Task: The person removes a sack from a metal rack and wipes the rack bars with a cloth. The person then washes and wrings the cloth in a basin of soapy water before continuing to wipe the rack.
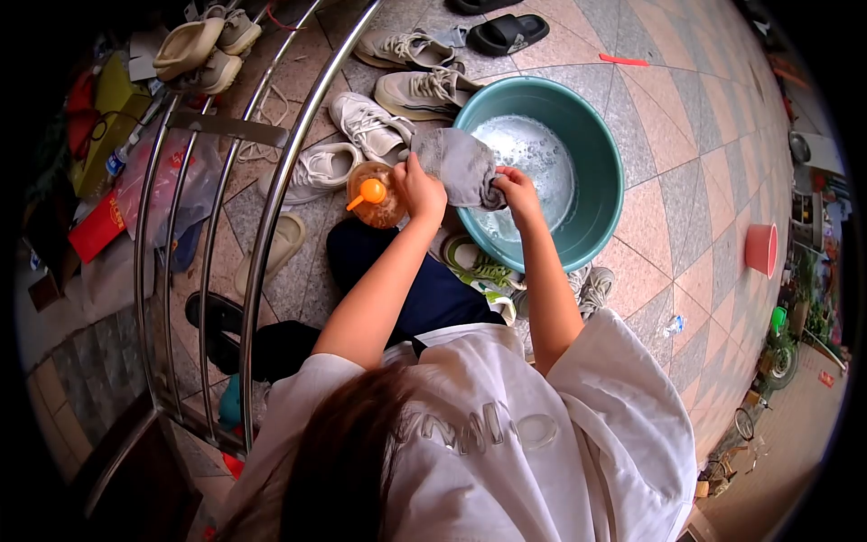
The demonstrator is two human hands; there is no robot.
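A grey, wet-looking cloth (456, 167) is stretched between my hands at the near left rim of a green basin (603, 194). My left hand (420, 191) grips its left end, fingers closed. At the other end, my right hand (517, 194) pinches a bunched, darker part. White suds (533, 154) float on the water in the basin. Just left of my left hand stands a bottle with an orange pump top (370, 191), containing something brownish. Whether the cloth is a sock or another piece of fabric, I cannot tell.
White sneakers (366, 126) and a beige sneaker (420, 93) stand behind the bottle. A black slide (508, 34) lies farther off. Green-laced shoes (479, 262) sit below the basin. A metal rack (298, 154) curves along the left. A pink bucket (760, 250) stands far right.
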